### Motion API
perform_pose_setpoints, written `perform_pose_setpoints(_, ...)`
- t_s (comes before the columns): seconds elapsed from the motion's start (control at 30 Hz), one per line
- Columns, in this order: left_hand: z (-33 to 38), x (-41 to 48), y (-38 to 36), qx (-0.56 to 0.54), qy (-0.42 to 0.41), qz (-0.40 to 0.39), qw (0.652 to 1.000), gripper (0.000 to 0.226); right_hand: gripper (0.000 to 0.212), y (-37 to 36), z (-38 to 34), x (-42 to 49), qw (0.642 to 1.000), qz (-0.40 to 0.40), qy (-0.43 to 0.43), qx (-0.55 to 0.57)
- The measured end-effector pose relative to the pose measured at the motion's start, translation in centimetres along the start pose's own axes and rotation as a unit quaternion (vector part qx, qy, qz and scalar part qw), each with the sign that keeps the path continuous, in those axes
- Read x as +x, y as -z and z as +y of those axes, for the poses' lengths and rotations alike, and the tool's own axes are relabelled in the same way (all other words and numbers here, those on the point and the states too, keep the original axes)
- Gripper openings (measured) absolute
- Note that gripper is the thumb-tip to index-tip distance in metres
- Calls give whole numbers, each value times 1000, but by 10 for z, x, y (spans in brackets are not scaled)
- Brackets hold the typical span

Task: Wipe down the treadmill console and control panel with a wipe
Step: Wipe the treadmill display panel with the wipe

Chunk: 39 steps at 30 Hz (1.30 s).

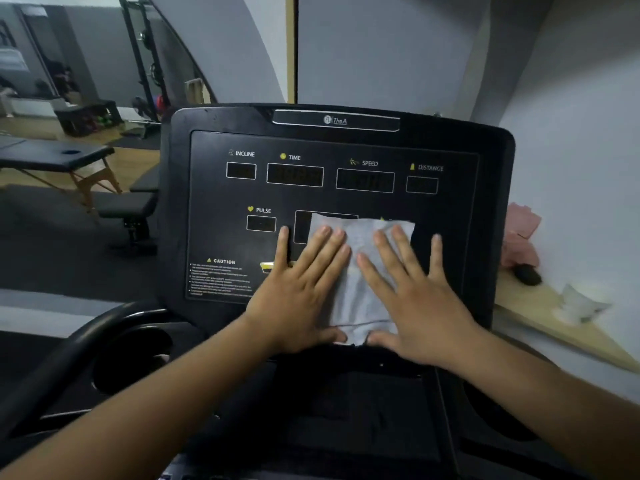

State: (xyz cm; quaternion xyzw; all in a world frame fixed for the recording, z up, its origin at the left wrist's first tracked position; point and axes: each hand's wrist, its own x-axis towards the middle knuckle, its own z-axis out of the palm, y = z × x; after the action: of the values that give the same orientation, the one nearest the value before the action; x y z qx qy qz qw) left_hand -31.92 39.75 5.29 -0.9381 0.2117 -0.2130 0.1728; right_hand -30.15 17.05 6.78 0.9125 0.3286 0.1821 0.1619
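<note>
The wipe (360, 268) lies flat on the console (332, 188), long axis running up the panel; my left hand (298, 289) and right hand (415, 292) press it, fingers straight and spread.

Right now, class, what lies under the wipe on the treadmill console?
The wipe lies on the black console, under the left hand and right hand. It covers a middle window; only that window's left edge shows.

Black treadmill console (175, 209), face tilted up, control panel (214, 192) with dark unlit readouts labelled INCLINE, TIME, SPEED, DISTANCE, PULSE, CAUTION text lower left, pale grey wipe (353, 299) spread flat on panel's lower centre, covering part of middle readout
</note>
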Motion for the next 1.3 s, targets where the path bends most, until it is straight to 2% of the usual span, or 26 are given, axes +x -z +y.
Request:
perform_pose_setpoints(0.13,-19,2,4,10,-3,-2,1000,128,125,9,7,16,1000,-6,7,-21)
perform_pose_setpoints(0.27,-69,47,33,54,38,32,997,131,128,54,44,75,998,10,-44,-36)
perform_pose_setpoints(0.4,-111,80,64,59,65,32,996,134,125,90,54,124,996,25,-77,-37)
perform_pose_setpoints(0.5,-107,62,51,46,67,32,996,132,118,81,34,119,995,33,-73,-61)
perform_pose_setpoints(0.6,-87,6,12,22,40,27,999,131,116,43,-9,85,997,35,-25,-59)
perform_pose_setpoints(0.73,-77,-56,-23,-18,11,16,1000,124,102,6,-65,50,999,8,37,-16)
perform_pose_setpoints(0.83,-95,-52,-18,-13,11,3,1000,126,107,15,-65,67,999,26,20,-23)
perform_pose_setpoints(0.93,-134,-24,5,12,43,20,999,130,116,54,-40,115,998,34,-24,-55)
perform_pose_setpoints(1.1,-192,15,43,11,92,13,996,136,116,108,-28,182,994,41,-74,-66)
perform_pose_setpoints(1.2,-189,2,36,21,89,7,996,137,114,99,-49,173,994,46,-81,-54)
perform_pose_setpoints(1.3,-169,-44,4,21,61,4,998,139,118,61,-88,133,998,41,-36,-37)
